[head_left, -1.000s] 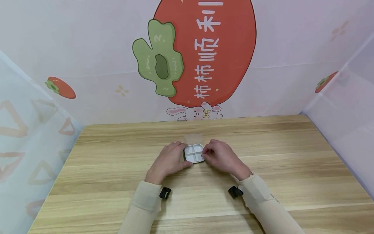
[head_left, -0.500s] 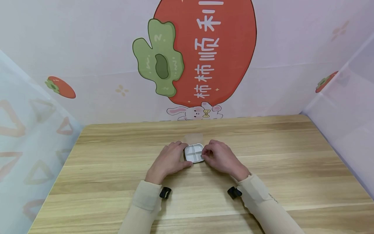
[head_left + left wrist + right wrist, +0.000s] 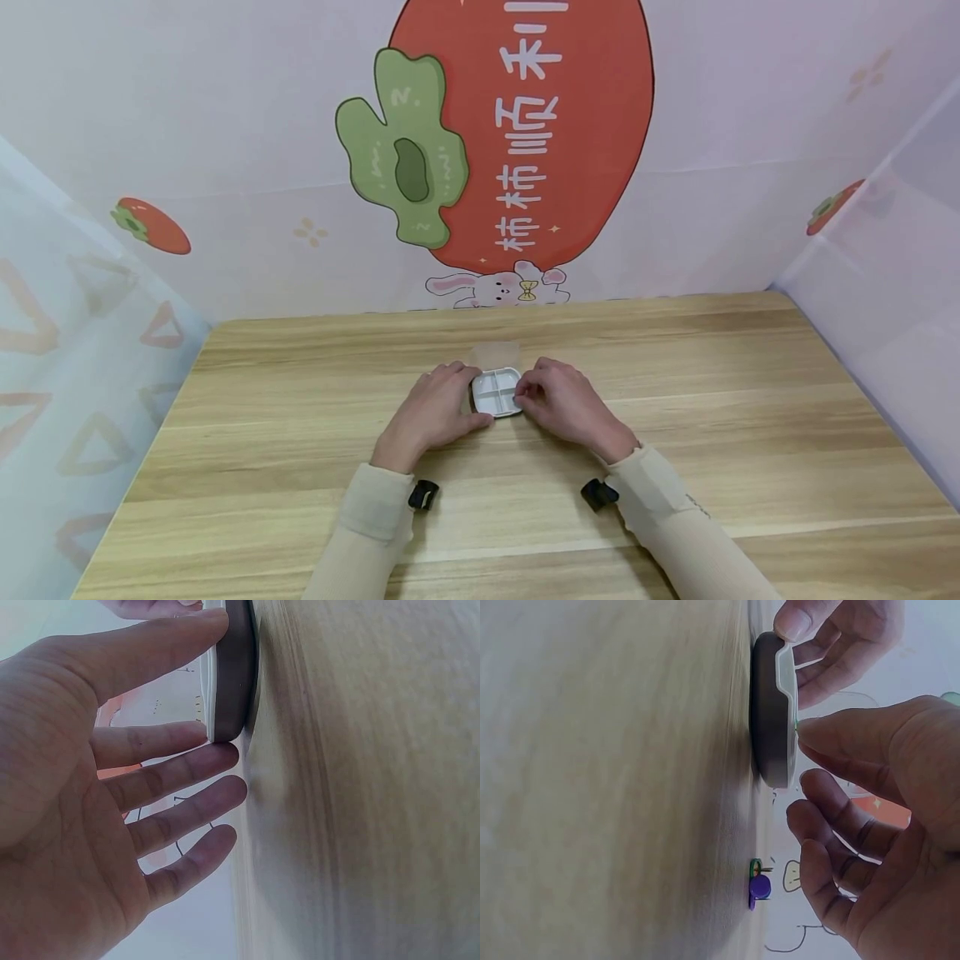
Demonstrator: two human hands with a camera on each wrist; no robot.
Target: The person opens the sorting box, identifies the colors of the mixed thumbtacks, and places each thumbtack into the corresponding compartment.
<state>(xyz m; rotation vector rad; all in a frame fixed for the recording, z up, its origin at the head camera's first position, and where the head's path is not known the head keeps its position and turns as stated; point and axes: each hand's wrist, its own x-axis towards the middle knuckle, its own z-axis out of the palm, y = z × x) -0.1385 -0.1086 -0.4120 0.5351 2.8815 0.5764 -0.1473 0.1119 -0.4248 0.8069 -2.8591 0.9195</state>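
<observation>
A small pill box [image 3: 497, 392] with a white inside in four compartments and a dark base [image 3: 769, 712] lies on the table. Around its left side my left hand [image 3: 433, 412] holds it, thumb on the near edge and fingertips at the far edge. My right hand [image 3: 562, 404] is at the box's right side, thumb and forefinger pinched together over the near right compartment. Between them, in the right wrist view, a sliver of a green thumbtack [image 3: 797, 726] shows; the fingers hide most of it. The other fingers of that hand curl loosely.
Behind the box lies its see-through lid [image 3: 495, 354], folded open. In the right wrist view a purple thumbtack [image 3: 760, 886] and a green one [image 3: 755, 866] lie on the wooden table [image 3: 300, 467]. A printed cloth wall [image 3: 712, 233] stands at the table's far edge.
My right fingertips have shifted very slightly left and nearer over the box's right side. My left hand keeps the same hold, and the box stays in place.
</observation>
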